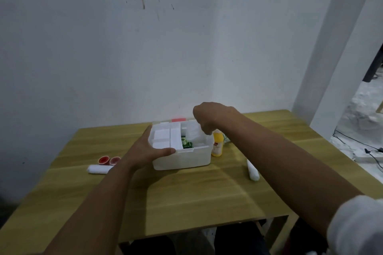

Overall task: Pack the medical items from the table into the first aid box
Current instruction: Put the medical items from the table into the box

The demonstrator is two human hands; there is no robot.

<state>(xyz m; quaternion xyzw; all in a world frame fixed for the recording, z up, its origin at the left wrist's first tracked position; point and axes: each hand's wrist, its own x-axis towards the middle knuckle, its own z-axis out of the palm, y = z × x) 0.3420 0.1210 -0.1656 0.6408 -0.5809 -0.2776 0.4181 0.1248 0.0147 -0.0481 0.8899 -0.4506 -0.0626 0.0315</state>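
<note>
**Both hands at the open first aid box**

The first aid box (182,157) sits near the middle of the tabletop (186,198), toward the wall, its long axis running left to right. It is translucent white plastic, rectangular with rounded corners, open at the top. Inside, white dividers form compartments on the left; a green packet (187,144) stands upright near the middle, with crinkled clear wrapping to its right.

The left hand (149,149) lies spread wide against the box's left front corner, thumb along the rim. The right hand (209,119) hovers over the box's right side, fingers curled downward; whether it holds anything cannot be told.

A yellow bottle (217,145) stands upright just beside the box's right wall. A white gauze roll (98,169) lies left of the box, lengthwise left to right, with two small red cups (109,160) just behind it. Another white roll (252,170) lies to the right, pointing toward the viewer.
</note>
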